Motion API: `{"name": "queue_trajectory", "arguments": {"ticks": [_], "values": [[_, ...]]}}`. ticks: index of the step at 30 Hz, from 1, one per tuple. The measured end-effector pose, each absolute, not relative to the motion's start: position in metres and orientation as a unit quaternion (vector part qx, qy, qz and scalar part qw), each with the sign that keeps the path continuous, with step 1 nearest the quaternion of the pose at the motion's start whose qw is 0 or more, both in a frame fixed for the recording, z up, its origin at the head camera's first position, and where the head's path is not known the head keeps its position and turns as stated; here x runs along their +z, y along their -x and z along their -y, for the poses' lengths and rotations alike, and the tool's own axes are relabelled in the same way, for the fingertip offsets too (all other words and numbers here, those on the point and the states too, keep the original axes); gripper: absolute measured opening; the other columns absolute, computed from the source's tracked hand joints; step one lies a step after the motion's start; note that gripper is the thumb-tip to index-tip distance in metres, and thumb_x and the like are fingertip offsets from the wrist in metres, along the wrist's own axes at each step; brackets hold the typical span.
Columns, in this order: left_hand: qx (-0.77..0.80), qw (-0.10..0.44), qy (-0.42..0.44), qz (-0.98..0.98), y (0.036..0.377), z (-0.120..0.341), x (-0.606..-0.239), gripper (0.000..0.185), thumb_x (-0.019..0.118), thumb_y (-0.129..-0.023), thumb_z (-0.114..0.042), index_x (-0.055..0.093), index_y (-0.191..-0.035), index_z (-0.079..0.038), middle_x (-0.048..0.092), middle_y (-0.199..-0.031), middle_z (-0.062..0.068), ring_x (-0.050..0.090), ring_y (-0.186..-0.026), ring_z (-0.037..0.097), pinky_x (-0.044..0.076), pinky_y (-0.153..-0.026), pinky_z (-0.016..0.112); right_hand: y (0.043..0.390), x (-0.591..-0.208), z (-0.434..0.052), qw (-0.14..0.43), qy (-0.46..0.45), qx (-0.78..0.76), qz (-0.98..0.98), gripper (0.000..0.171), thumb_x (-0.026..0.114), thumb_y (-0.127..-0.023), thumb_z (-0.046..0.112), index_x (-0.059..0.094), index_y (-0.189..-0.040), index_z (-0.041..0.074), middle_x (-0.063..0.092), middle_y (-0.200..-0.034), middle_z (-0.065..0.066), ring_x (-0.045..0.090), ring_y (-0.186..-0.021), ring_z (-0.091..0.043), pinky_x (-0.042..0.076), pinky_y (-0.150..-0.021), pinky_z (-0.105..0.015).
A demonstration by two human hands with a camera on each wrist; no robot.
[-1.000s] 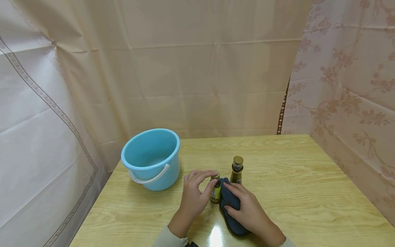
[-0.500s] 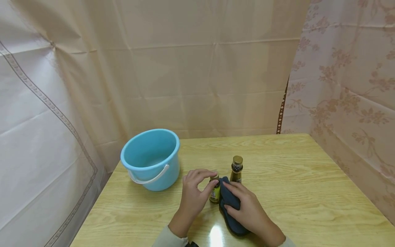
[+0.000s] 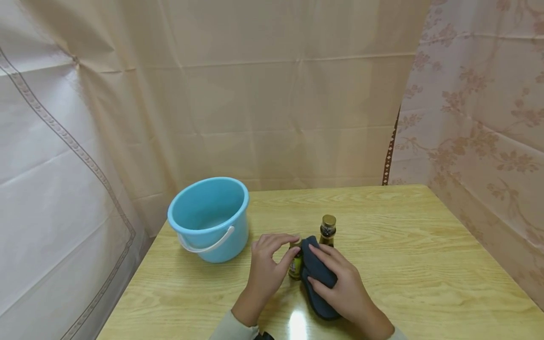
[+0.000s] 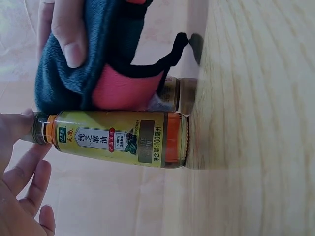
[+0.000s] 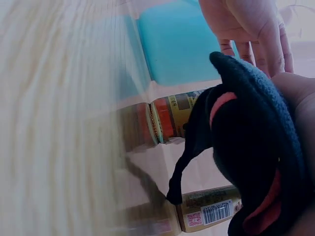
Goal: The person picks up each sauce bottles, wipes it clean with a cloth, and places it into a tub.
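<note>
Left grip [image 3: 268, 263] pinches small bottle [image 4: 103, 138], right grip [image 3: 343, 289] holds fabric [image 3: 316, 268] (partly hiding second bottle [image 3: 328, 228]; bucket [image 3: 239, 238] leftward).

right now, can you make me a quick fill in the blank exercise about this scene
The left hand holds the yellow-labelled bottle by its topmost part, the ____. While the right hand grips the dark blue fabric item, the bottles in view number ____. The handle of the bucket is ____.
Missing words: cap; two; white.
</note>
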State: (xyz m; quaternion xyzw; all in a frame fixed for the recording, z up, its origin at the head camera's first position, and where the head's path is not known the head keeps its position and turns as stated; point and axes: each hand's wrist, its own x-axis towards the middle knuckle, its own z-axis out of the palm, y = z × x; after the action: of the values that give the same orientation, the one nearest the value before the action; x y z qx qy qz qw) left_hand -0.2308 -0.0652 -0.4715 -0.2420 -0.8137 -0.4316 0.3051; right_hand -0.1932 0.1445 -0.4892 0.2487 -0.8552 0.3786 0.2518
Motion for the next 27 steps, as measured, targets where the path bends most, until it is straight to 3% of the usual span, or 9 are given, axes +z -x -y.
{"name": "queue_trajectory", "arguments": {"ticks": [7, 16, 27], "values": [[-0.434, 0.301, 0.243, 0.813, 0.2301, 0.0651, -0.4705, 0.023, 0.076, -0.095, -0.033, 0.077, -0.118, -0.029, 0.074, -0.119, -0.018, 0.062, -0.105, 0.008, 0.032, -0.086, 0.040, 0.1919, -0.4868, -0.1430, 0.262, -0.252, 0.396, 0.843, 0.081, 0.091, -0.079, 0.011, 0.056, -0.150, 0.026, 0.056, -0.148, 0.001, 0.062, -0.128, -0.025, 0.058, -0.095, -0.035], [-0.435, 0.302, 0.249, 0.811, 0.2307, 0.0654, -0.4700, 0.023, 0.075, -0.096, -0.031, 0.078, -0.118, -0.026, 0.074, -0.119, -0.016, 0.063, -0.103, 0.008, 0.033, -0.087, 0.041, 0.1941, -0.4911, -0.1430, 0.230, -0.244, 0.392, 0.857, 0.080, 0.091, -0.079, 0.012, 0.057, -0.149, 0.029, 0.057, -0.147, 0.001, 0.062, -0.130, -0.026, 0.057, -0.095, -0.050], [-0.437, 0.291, 0.252, 0.813, 0.2309, 0.0660, -0.4699, 0.023, 0.072, -0.098, -0.033, 0.076, -0.120, -0.027, 0.074, -0.120, -0.016, 0.063, -0.105, 0.009, 0.033, -0.089, 0.044, 0.1967, -0.4951, -0.1439, 0.174, -0.225, 0.386, 0.877, 0.078, 0.090, -0.080, 0.014, 0.057, -0.149, 0.026, 0.057, -0.148, -0.003, 0.060, -0.132, -0.031, 0.054, -0.098, -0.051]]}}
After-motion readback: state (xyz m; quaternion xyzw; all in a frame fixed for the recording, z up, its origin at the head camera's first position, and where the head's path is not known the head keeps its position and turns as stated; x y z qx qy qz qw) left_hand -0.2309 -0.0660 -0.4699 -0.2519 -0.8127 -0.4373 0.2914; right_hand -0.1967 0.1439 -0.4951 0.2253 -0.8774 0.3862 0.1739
